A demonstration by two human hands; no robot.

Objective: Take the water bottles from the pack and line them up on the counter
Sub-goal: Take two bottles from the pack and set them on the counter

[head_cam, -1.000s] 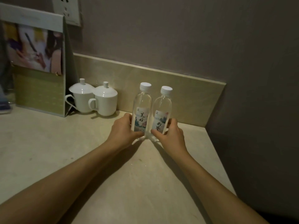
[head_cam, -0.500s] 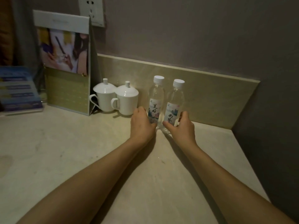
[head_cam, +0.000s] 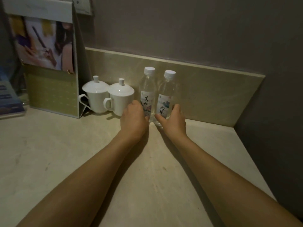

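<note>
Two bottles are standing upright on the counter point(head_cam: 49, 161), side by side against the backsplash point(head_cam: 213, 89) near the right corner; whether they are touching each other, can't tell. Taking the backsplash as reference for everything else.

The display stand point(head_cam: 49, 63) is sitting at the backsplash's left end, tallest thing in view, printed photo panel facing the camera. A blue leaflet point(head_cam: 8, 99) is lying further left of it, partly cut off by the frame edge.

Left bottle point(head_cam: 147, 94): clear, white cap, labelled, standing just in front of the backsplash. Left hand point(head_cam: 133, 118) is curling around its lower half, thumb on the label side, gripping it.

Right bottle point(head_cam: 166, 97): same type, just right of the first, same line along the backsplash. Right hand point(head_cam: 172, 120) is wrapping its base, fingers going behind it, thumb in front, gripping.

Both forearms are reaching in from the bottom edge, converging toward the backsplash.

Left cup point(head_cam: 95, 97) and right cup point(head_cam: 120, 99), white, lidded, are sitting along the backsplash between stand and bottles, handles pointing left. The left hand's knuckles are sitting right beside the right cup; contact unclear.
</note>
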